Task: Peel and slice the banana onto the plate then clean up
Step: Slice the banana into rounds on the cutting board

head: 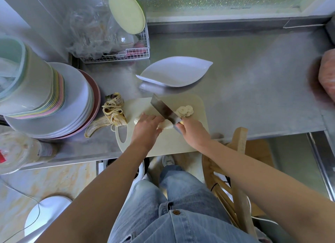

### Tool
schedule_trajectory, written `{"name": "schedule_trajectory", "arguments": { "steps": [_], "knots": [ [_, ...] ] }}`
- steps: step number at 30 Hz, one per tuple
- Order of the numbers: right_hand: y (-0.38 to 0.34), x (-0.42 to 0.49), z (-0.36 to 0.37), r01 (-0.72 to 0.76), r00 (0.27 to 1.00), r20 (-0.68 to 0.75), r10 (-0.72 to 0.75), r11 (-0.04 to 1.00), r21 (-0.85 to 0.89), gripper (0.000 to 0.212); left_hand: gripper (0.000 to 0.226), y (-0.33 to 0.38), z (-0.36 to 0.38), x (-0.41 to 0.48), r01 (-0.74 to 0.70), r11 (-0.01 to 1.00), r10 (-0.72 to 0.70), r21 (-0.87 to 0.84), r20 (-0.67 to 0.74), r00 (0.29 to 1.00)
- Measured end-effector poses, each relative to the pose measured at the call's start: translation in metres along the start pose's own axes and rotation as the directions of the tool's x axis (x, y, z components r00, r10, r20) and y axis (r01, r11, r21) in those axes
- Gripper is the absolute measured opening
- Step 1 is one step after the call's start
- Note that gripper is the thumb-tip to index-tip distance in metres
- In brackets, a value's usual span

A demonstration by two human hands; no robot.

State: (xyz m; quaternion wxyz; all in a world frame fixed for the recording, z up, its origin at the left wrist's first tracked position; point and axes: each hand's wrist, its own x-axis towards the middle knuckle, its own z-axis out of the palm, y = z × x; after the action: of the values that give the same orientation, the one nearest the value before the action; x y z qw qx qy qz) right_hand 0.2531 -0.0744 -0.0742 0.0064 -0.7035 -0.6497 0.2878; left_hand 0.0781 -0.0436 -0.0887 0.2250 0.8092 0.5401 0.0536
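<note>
A peeled banana [165, 125] lies on a pale cutting board [163, 144] at the steel counter's front edge. My left hand [146, 128] grips the banana from above, hiding most of it. My right hand [193, 132] holds the yellow handle of a cleaver [163, 109], whose blade rests across the banana's cut end. Several cut slices [185, 110] lie in a small heap on the board right of the blade. The banana peel [112, 114] lies off the board's left edge. A white leaf-shaped plate [174, 72] stands behind the board with nothing on it.
A stack of plates and coloured bowls [50, 101] fills the counter's left side. A wire rack [117, 55] with bags and a green lid stands at the back left. A wooden chair [235, 170] stands below on the right, a jar [16, 150] at front left.
</note>
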Motion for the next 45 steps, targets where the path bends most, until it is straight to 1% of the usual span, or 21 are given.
{"name": "schedule_trajectory", "arguments": {
  "steps": [6,8,11,14,16,17,18,19,21,22,23,26,28,30,31,33,34,35,38,42,45],
  "knots": [
    [0.022,0.002,-0.015,-0.112,0.992,-0.05,0.114,0.993,0.029,0.031,0.032,0.002,-0.001,0.003,0.022,1.0,-0.022,-0.014,-0.001,1.0],
    [0.022,0.0,-0.019,-0.11,0.993,-0.031,0.111,0.993,0.041,0.028,0.033,0.0,0.0,0.003,0.017,1.0,-0.017,-0.02,0.009,1.0],
    [0.019,-0.002,-0.025,-0.072,0.995,-0.054,0.079,0.99,0.125,0.033,0.037,-0.004,0.003,0.004,0.008,0.998,-0.006,-0.059,0.036,0.999],
    [0.015,-0.005,-0.032,-0.028,0.993,-0.111,0.05,0.981,0.192,0.038,0.03,-0.003,-0.001,0.006,0.021,0.985,-0.035,-0.169,-0.082,0.996],
    [0.013,-0.008,-0.036,-0.006,0.99,-0.139,0.036,0.978,0.207,0.037,0.019,0.006,-0.007,0.01,0.056,0.96,-0.107,-0.273,-0.177,0.978],
    [0.012,-0.008,-0.037,0.007,0.988,-0.154,0.026,0.978,0.209,0.032,0.018,0.013,-0.011,0.012,0.107,0.921,-0.181,-0.376,-0.167,0.969],
    [0.011,-0.009,-0.037,0.02,0.986,-0.167,0.013,0.98,0.196,0.026,0.021,0.021,-0.016,0.015,0.177,0.849,-0.257,-0.498,-0.097,0.961],
    [0.01,-0.01,-0.037,0.031,0.984,-0.175,0.0,0.984,0.175,0.019,0.028,0.03,-0.021,0.018,0.248,0.743,-0.308,-0.622,0.011,0.951],
    [0.008,-0.012,-0.033,0.067,0.981,-0.19,-0.037,0.986,0.155,0.013,0.04,0.046,-0.027,0.023,0.358,0.508,-0.302,-0.783,0.227,0.926],
    [0.006,-0.013,-0.031,0.084,0.98,-0.192,-0.051,0.982,0.169,0.018,0.042,0.052,-0.028,0.025,0.39,0.433,-0.274,-0.812,0.294,0.916],
    [0.004,-0.015,-0.03,0.099,0.98,-0.189,-0.063,0.976,0.193,0.024,0.039,0.056,-0.027,0.025,0.407,0.404,-0.248,-0.82,0.33,0.911],
    [0.001,-0.02,-0.027,0.177,0.978,-0.161,-0.136,0.944,0.279,0.032,0.022,0.062,-0.022,0.021,0.412,0.415,-0.224,-0.811,0.348,0.91],
    [0.003,-0.023,-0.022,0.243,0.968,-0.139,-0.209,0.921,0.304,0.033,0.018,0.06,-0.018,0.018,0.428,0.402,-0.247,-0.809,0.354,0.902],
    [0.006,-0.025,-0.022,0.249,0.968,-0.111,-0.224,0.897,0.365,0.032,0.018,0.057,-0.018,0.014,0.436,0.363,-0.259,-0.824,0.36,0.896],
    [0.006,-0.026,-0.023,0.231,0.973,-0.118,-0.199,0.878,0.419,0.03,0.018,0.055,-0.019,0.013,0.435,0.334,-0.253,-0.836,0.364,0.896],
    [0.01,-0.026,-0.025,0.269,0.958,-0.221,-0.182,0.839,0.473,0.036,0.018,0.053,-0.023,0.011,0.425,0.296,-0.23,-0.855,0.368,0.901],
    [0.013,-0.025,-0.025,0.3,0.946,-0.256,-0.202,0.844,0.444,0.042,0.018,0.054,-0.026,0.009,0.422,0.286,-0.221,-0.86,0.369,0.903],
    [0.014,-0.025,-0.024,0.31,0.943,-0.246,-0.224,0.859,0.406,0.045,0.017,0.055,-0.029,0.007,0.42,0.275,-0.215,-0.865,0.37,0.904],
    [0.014,-0.025,-0.015,0.265,0.964,-0.065,-0.257,0.912,0.314,0.043,0.015,0.058,-0.032,0.004,0.415,0.258,-0.212,-0.873,0.368,0.905],
    [0.015,-0.02,-0.008,0.178,0.984,-0.055,-0.169,0.947,0.267,0.051,0.021,0.054,-0.03,0.0,0.415,0.293,-0.207,-0.861,0.366,0.907],
    [0.017,-0.01,-0.009,0.045,0.998,0.021,-0.051,0.971,0.233,0.057,0.024,0.052,-0.028,-0.001,0.426,0.319,-0.216,-0.847,0.372,0.903]
  ]
}}
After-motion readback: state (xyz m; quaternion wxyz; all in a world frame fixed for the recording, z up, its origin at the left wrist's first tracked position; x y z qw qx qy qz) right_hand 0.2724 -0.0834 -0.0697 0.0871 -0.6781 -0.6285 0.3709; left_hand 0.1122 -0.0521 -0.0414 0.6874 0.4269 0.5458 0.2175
